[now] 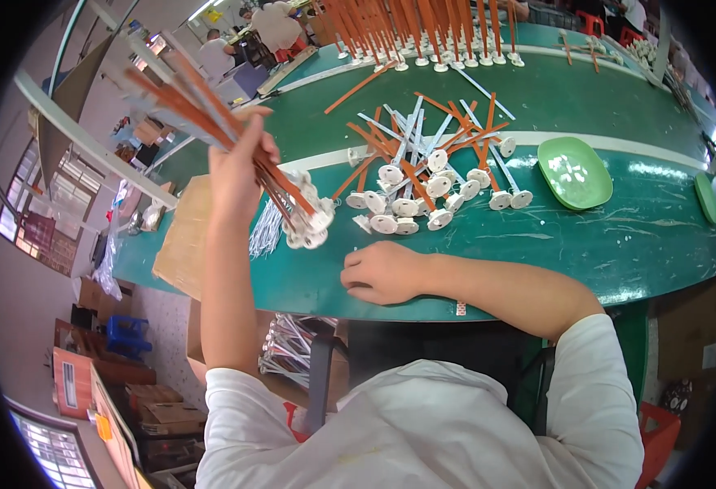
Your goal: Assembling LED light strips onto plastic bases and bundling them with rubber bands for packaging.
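Rods [280, 179] in orange and grey, with white discs at their lower ends, are bunched in the grasp of the raised left hand [244, 159], above the counter's [537, 277] left part. Right hand [386, 273] lies loosely curled at the near edge, its grip impossible to tell, just below a pile [438, 186] of similar rods, left of a green bowl [580, 194].

Assembly workshop: green workbench [301, 281], heaped parts [437, 160], workers [214, 57] beyond
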The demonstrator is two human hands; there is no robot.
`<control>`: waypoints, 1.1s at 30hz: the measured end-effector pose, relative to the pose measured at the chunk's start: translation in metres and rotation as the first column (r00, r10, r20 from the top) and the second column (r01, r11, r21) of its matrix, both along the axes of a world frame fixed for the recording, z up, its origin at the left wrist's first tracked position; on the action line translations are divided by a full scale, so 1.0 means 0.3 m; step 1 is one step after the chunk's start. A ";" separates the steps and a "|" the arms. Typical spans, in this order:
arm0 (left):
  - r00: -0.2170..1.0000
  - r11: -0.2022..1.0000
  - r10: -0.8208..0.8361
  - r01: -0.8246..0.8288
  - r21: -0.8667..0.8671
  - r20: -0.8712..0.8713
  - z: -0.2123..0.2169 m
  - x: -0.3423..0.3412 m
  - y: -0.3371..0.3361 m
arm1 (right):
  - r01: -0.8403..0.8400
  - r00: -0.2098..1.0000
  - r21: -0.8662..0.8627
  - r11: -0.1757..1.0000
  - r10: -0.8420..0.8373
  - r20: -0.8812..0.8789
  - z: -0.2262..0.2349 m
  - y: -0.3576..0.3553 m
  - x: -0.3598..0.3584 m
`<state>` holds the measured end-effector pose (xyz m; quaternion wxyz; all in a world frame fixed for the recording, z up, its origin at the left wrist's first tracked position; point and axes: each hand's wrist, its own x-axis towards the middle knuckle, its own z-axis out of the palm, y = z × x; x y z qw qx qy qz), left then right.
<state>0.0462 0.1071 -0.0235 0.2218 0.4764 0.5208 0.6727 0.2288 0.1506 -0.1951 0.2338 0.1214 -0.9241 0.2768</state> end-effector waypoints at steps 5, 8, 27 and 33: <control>0.997 0.992 -0.065 0.069 -0.104 0.037 -0.064 -0.049 -0.040 | 0.019 1.000 0.045 0.999 -0.019 0.006 0.005 -0.021 -0.024; 0.987 0.997 -0.042 0.052 -0.057 0.154 0.013 -0.042 -0.093 | 0.084 0.996 -0.006 0.996 -0.084 -0.031 0.047 -0.045 0.014; 0.965 0.977 -0.207 0.213 0.023 -0.162 -0.230 -0.014 -0.265 | -0.091 0.990 -0.680 0.727 -0.010 -0.143 0.514 -0.068 -0.224; 0.703 0.713 -0.699 0.700 -0.049 -0.126 -0.166 0.060 -0.280 | -0.182 0.980 -0.424 0.887 0.197 -0.008 0.649 -0.102 -0.129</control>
